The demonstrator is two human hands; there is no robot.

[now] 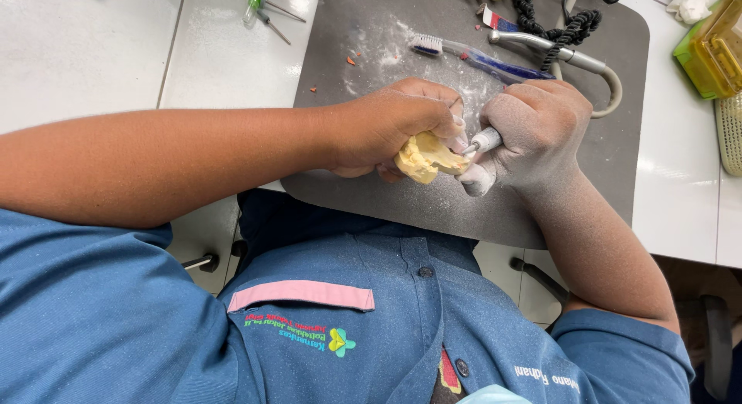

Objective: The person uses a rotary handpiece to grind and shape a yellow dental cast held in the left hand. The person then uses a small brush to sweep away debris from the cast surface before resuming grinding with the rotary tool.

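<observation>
The left hand (398,126) grips a yellow plaster dental cast (427,158), fingers curled over its top and thumb underneath, holding it just above the near edge of the grey mat (386,49) on the white bench (77,56). The right hand (541,130) is closed around a rotary handpiece (487,139), pen-style, with the tip touching the cast's right side. Both hands are coated in pale dust, and more dust lies scattered over the mat.

To trim well here, it seems wise to brace the right hand's lower fingers against the left hand, as they appear to be, so the tip cannot skid. Light, short strokes along the edge should remove less than a heavy press would, and turning the cast with the left hand rather than bending the right wrist would keep the tip in sight. The left fingertips sit close to the tip, so they are at risk of a slip.

Behind the hands lie a toothbrush (464,52), a second metal handpiece (556,52) with a coiled black cord (568,25), and a yellow-green box (715,49) at the right
</observation>
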